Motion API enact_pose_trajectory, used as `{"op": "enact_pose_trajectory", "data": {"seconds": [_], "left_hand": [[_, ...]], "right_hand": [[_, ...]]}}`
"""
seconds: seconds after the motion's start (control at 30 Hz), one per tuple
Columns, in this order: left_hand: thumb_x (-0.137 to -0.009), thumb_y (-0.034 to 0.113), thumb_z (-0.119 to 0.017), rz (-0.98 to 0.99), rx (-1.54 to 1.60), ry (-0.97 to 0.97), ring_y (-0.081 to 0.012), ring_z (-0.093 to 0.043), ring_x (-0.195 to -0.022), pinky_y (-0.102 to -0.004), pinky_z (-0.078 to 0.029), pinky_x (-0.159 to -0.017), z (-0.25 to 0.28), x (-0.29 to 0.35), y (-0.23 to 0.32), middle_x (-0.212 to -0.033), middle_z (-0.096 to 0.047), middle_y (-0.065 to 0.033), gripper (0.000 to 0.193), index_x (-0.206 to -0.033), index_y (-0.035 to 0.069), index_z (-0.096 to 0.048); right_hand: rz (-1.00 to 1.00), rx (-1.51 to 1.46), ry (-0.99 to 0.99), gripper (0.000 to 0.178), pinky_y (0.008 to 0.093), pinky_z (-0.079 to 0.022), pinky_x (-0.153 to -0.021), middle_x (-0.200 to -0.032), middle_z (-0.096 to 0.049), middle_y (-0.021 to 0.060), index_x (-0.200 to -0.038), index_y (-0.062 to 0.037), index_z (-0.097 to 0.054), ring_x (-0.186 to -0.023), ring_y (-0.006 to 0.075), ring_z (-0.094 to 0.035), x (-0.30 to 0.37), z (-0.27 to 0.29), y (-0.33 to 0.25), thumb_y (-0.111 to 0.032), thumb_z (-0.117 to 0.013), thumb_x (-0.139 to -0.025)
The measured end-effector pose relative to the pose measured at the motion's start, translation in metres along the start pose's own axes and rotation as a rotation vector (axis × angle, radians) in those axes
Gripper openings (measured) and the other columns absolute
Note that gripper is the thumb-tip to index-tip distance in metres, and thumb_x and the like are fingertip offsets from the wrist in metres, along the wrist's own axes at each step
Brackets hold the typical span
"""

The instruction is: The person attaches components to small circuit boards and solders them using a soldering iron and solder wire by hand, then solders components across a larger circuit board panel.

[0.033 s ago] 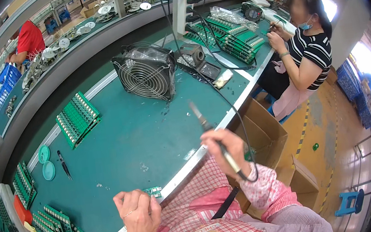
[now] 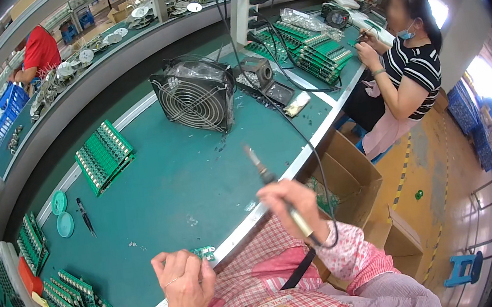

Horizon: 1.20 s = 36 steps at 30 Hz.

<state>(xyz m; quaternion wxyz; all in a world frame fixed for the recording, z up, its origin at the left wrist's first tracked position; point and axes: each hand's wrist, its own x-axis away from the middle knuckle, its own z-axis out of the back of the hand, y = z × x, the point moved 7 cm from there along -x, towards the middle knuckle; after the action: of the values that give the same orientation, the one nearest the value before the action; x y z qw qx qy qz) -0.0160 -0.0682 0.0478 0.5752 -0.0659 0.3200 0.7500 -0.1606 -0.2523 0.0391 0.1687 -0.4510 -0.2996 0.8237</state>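
My right hand (image 2: 292, 206) grips a soldering iron (image 2: 265, 172) above the table's front edge. The iron's metal tip points up and away from me, over the green tabletop and touching nothing. At the near edge, my left hand (image 2: 185, 286) is closed, its fingers curled at a small green circuit board (image 2: 205, 253). Only one end of that board shows beyond the fingers; the fingertips themselves are hidden.
A black fan (image 2: 196, 98) stands mid-table, beside a soldering iron stand (image 2: 268, 80). Circuit board stacks (image 2: 105, 156) lie left and far right. Tweezers (image 2: 85, 217) rest near a round green tin (image 2: 65, 225). A cardboard box (image 2: 346, 169) sits below the edge; a co-worker (image 2: 413, 65) sits right.
My right hand and the soldering iron have shifted slightly left and toward me. My left hand and the small board stay nearly where they were.
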Motion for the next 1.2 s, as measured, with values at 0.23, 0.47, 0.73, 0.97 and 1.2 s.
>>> {"op": "enact_pose_trajectory", "data": {"seconds": [0.23, 0.47, 0.73, 0.97, 1.2], "left_hand": [[-0.074, 0.006, -0.068, -0.119, 0.049, -0.242, -0.0264, -0.052, -0.067, -0.0451, -0.040, -0.079, -0.012, -0.002, 0.023, -0.073, -0.051, -0.0074, 0.018, -0.077, 0.006, -0.051], [-0.079, 0.006, -0.072, 0.162, -0.025, -0.189, -0.0281, -0.058, -0.073, -0.0407, -0.041, -0.080, 0.014, 0.026, -0.047, -0.077, -0.059, -0.0061, 0.019, -0.081, 0.006, -0.053], [-0.074, 0.015, -0.081, 0.119, 0.115, -0.166, -0.0246, -0.057, -0.102, -0.0391, -0.041, -0.086, -0.002, 0.014, -0.042, -0.109, -0.064, -0.0058, 0.031, -0.101, 0.008, -0.068], [-0.073, 0.014, -0.081, 0.004, 0.066, -0.230, -0.0232, -0.059, -0.090, -0.0351, -0.045, -0.078, -0.009, 0.011, -0.037, -0.102, -0.063, -0.0047, 0.031, -0.100, 0.007, -0.068], [-0.075, 0.004, -0.076, -0.144, -0.129, -0.179, -0.0235, -0.063, -0.086, -0.0366, -0.047, -0.075, -0.004, 0.006, -0.017, -0.103, -0.066, -0.0079, 0.025, -0.098, 0.004, -0.066]], "right_hand": [[0.182, -0.023, -0.290, 0.018, 0.0335, -0.042, -0.050, -0.073, -0.043, 0.0049, -0.093, -0.0117, -0.068, -0.059, 0.0196, -0.053, 0.036, -0.059, -0.055, -0.018, -0.077, -0.079], [0.019, -0.024, -0.250, 0.015, 0.0336, -0.042, -0.050, -0.075, -0.053, 0.0051, -0.088, -0.0085, -0.067, -0.059, 0.0211, -0.055, 0.028, -0.045, -0.027, -0.002, -0.076, -0.077], [0.086, 0.018, -0.249, 0.030, 0.0329, -0.043, -0.053, -0.075, -0.056, 0.0065, -0.104, -0.0078, -0.068, -0.062, 0.0216, -0.057, 0.034, -0.058, -0.033, 0.001, -0.077, -0.077], [0.004, -0.015, -0.209, 0.038, 0.0313, -0.046, -0.055, -0.078, -0.064, 0.0093, -0.108, -0.0063, -0.068, -0.064, 0.0207, -0.061, 0.036, -0.045, -0.031, 0.011, -0.075, -0.075], [0.095, 0.049, -0.103, 0.035, 0.0311, -0.049, -0.061, -0.082, -0.066, 0.0101, -0.108, -0.0044, -0.070, -0.068, 0.0217, -0.063, 0.020, -0.014, -0.017, 0.008, -0.074, -0.076]]}}
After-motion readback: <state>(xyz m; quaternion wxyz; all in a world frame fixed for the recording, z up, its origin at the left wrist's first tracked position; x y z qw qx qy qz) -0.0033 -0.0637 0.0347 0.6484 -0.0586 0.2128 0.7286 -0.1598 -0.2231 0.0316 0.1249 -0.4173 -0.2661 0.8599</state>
